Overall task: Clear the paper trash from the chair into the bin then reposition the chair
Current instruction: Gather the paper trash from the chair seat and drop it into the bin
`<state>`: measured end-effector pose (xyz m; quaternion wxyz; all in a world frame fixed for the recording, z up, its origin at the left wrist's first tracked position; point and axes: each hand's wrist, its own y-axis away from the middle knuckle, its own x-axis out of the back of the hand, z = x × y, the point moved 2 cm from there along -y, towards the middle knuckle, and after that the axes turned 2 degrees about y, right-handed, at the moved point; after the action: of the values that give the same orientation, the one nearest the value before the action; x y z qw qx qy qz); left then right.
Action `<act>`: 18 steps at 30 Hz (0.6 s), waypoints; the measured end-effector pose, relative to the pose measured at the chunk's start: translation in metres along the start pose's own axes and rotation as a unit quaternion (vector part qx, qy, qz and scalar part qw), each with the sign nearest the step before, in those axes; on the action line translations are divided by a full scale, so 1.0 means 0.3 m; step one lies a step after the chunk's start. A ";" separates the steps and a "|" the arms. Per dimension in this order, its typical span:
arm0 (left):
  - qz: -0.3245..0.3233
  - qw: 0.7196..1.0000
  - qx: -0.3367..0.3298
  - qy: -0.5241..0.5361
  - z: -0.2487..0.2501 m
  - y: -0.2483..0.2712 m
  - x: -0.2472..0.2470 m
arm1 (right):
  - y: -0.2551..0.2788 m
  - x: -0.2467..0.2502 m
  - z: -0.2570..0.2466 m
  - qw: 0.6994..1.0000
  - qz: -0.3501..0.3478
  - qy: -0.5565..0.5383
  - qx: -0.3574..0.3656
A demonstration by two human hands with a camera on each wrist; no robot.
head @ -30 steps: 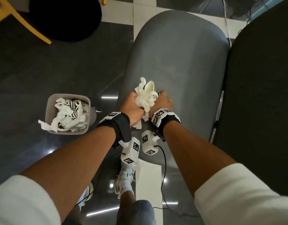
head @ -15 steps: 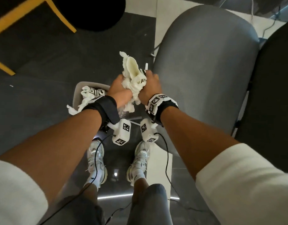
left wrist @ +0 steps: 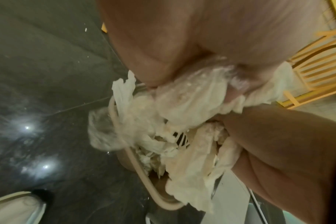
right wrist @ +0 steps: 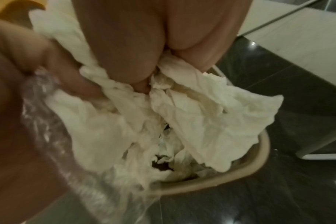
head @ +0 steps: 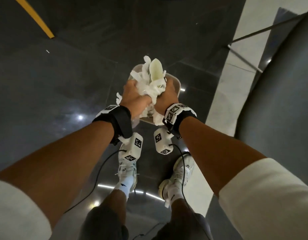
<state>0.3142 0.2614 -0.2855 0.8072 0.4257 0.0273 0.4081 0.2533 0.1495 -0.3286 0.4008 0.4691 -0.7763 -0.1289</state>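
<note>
both hands' grip, left hand (head: 135, 94) and right hand (head: 168, 97), clutches paper trash (head: 154, 78) over bin (head: 178, 85).

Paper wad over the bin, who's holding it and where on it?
Both hands hold the paper wad above the bin: left hand grips its left side, right hand its right side.

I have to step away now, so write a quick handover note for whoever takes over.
Left hand and right hand: together they grip one wad of paper trash.
The wad is directly over the bin, which already holds paper.
Done: paper lifted off the chair.
Left: drop the wad in the bin, then reposition the chair, which stands to the right.
</note>
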 end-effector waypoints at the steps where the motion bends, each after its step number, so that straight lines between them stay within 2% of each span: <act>1: 0.005 1.000 0.007 0.028 -0.021 -0.043 -0.011 | -0.042 -0.025 0.021 1.000 -0.006 0.012 -0.002; 3: 0.019 0.999 0.014 0.030 -0.080 -0.166 -0.040 | -0.144 -0.084 0.068 0.998 -0.024 0.049 -0.016; 6: -0.022 0.995 0.022 -0.099 -0.184 -0.333 -0.100 | -0.239 -0.133 0.142 0.989 -0.069 0.127 -0.044; 9: -0.120 0.952 0.044 -0.276 -0.274 -0.425 -0.154 | -0.270 -0.168 0.205 0.966 -0.135 0.213 -0.056; 11: -0.139 0.936 0.044 -0.322 -0.305 -0.432 -0.166 | -0.275 -0.176 0.210 0.952 -0.146 0.264 -0.052; 12: -0.131 0.935 0.037 -0.328 -0.335 -0.459 -0.166 | -0.280 -0.177 0.202 0.936 -0.154 0.315 -0.038; 14: -0.139 0.915 0.024 -0.377 -0.303 -0.432 -0.145 | -0.276 -0.178 0.186 0.902 -0.180 0.392 -0.020; 16: -0.125 0.911 -0.006 -0.394 -0.253 -0.383 -0.129 | -0.269 -0.167 0.161 0.905 -0.195 0.379 -0.015; 18: -0.062 0.915 -0.028 -0.399 -0.208 -0.344 -0.114 | -0.250 -0.141 0.117 0.931 -0.205 0.303 -0.011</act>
<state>0.3326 0.2482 -0.4087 0.7864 0.5274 -0.2821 0.1545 0.2842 0.1389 -0.4158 0.5871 0.6301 -0.5036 -0.0684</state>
